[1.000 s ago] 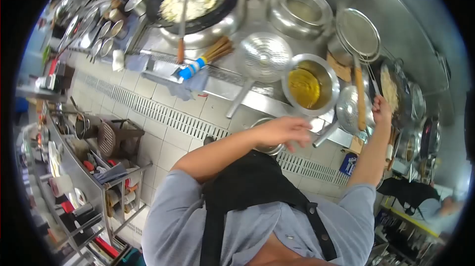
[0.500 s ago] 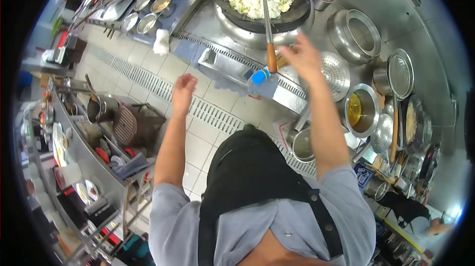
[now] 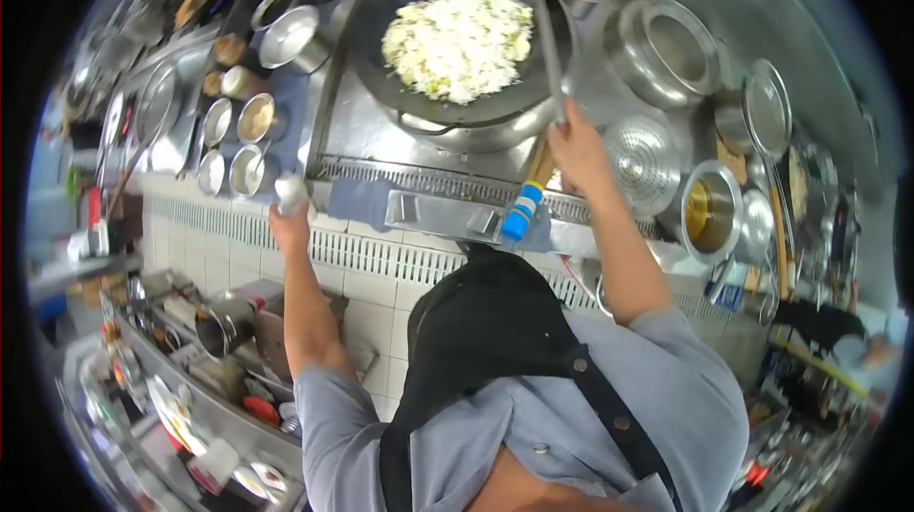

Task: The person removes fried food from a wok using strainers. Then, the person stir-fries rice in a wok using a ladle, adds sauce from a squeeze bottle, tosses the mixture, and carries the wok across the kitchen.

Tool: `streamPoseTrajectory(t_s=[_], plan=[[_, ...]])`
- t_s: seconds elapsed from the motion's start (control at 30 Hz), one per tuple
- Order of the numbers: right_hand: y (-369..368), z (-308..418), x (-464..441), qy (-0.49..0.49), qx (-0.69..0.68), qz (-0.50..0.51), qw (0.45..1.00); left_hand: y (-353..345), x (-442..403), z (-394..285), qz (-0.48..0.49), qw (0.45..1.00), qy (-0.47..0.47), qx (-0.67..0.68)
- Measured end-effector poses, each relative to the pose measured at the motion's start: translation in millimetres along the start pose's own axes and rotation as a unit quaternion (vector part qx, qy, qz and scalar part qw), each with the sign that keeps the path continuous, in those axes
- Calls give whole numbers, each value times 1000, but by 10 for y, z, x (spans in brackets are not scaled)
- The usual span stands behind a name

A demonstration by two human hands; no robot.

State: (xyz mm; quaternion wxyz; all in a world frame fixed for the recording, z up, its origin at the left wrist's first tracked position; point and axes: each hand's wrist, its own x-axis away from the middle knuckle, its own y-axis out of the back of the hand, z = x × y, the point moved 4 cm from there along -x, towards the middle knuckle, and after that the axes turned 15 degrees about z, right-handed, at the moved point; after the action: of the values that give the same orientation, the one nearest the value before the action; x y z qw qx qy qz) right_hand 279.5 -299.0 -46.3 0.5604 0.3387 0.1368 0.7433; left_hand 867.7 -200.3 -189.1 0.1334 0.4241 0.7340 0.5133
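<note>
My right hand [image 3: 579, 152] is closed around the handle of a long ladle [image 3: 550, 53]. The ladle's shaft lies along the right side of a big black wok [image 3: 376, 74], its bowl end hard to make out. White and yellow-green fried rice [image 3: 462, 41] is heaped in the wok. My left hand [image 3: 289, 225] has its fingers on a folded white cloth [image 3: 290, 191] at the counter's front edge. Just below my right hand lies a bamboo brush [image 3: 524, 207] with a blue-wrapped end.
Small metal seasoning cups [image 3: 256, 119] and a metal pot [image 3: 293, 38] stand left of the wok. To the right are a perforated strainer [image 3: 641, 165], stacked steel pots [image 3: 633, 60] and a pot of yellow oil [image 3: 714, 217]. A person [image 3: 824, 331] is at the far right.
My right hand has closed on the ladle handle, and the ladle has shifted from the rice to the wok's right side. My left hand has moved left onto the white cloth.
</note>
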Motion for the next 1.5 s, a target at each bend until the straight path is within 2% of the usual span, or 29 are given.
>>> streamPoseTrajectory(t_s=[0.03,0.1,0.13,0.17,0.23,0.27,0.3,0.33,0.37,0.4,0.43,0.47,0.53,0.6,0.67,0.73,0.77,0.8,0.83,0.9,0.93,1.0,1.03,1.1,1.2,1.27,1.3,1.43,1.5], plan=[[-31,63,-119,-26,-10,32,999,-51,-118,133,30,1000,-9,-3],[-266,27,-299,-4,157,39,987,-208,-328,138,70,994,-59,-54],[-290,101,-262,4,104,48,993,-192,-358,84,94,993,-70,-7],[-337,174,-144,23,50,61,997,-305,-663,336,88,993,-42,-59],[-175,511,311,-21,-33,144,989,-124,-546,-5,105,991,-73,-30],[-215,489,423,51,64,77,994,43,-430,-148,126,990,-55,10],[-244,525,596,62,89,38,993,198,-347,-62,145,988,-24,46],[-302,596,790,76,111,7,991,131,-469,209,161,950,-69,259],[-302,763,1002,36,85,17,996,225,-425,281,193,907,-46,371],[-413,720,1130,114,102,-51,987,335,-458,424,198,885,-60,418],[-429,885,1281,59,71,-12,996,399,-511,621,202,849,-7,489],[-425,974,1379,-18,53,40,998,567,-298,366,228,768,8,598],[-566,939,1278,-35,104,43,993,886,-8,-104,348,600,-86,715],[-850,853,1175,-61,102,29,992,933,240,-534,464,508,-141,712],[-950,736,846,-73,65,0,995,593,329,-495,558,404,-117,716],[-1062,805,814,-91,-69,-33,993,352,537,-590,629,364,-120,677],[-1124,813,802,-100,-139,-47,984,278,603,-603,654,454,-95,597],[-1128,787,772,-99,-121,-91,984,193,655,-697,687,492,-71,530],[-1099,780,666,-99,-79,-115,985,201,797,-927,644,563,-44,516],[-993,719,434,-105,3,-166,981,-36,903,-1282,622,621,2,477],[-1000,626,298,-115,-65,-138,982,-197,919,-1485,621,603,-6,500],[-997,817,381,-103,-43,-63,992,-454,886,-1875,628,585,-23,512],[-980,879,442,-95,-31,-28,995,-555,861,-2054,604,608,-13,516],[-1042,757,737,-27,5,-47,999,-420,1011,-2467,603,587,6,541],[-1071,680,1340,49,0,-64,997,-411,1060,-2772,602,619,-3,504],[-863,758,1696,-6,-3,-22,1000,-719,856,-2853,557,661,-25,503],[-744,727,1855,13,7,-5,1000,-906,701,-2884,534,681,-38,500],[-94,1069,2485,-61,115,111,985,-1278,592,-2789,564,611,6,556],[71,1181,2522,-81,102,125,984,-933,992,-2760,531,605,42,592]])
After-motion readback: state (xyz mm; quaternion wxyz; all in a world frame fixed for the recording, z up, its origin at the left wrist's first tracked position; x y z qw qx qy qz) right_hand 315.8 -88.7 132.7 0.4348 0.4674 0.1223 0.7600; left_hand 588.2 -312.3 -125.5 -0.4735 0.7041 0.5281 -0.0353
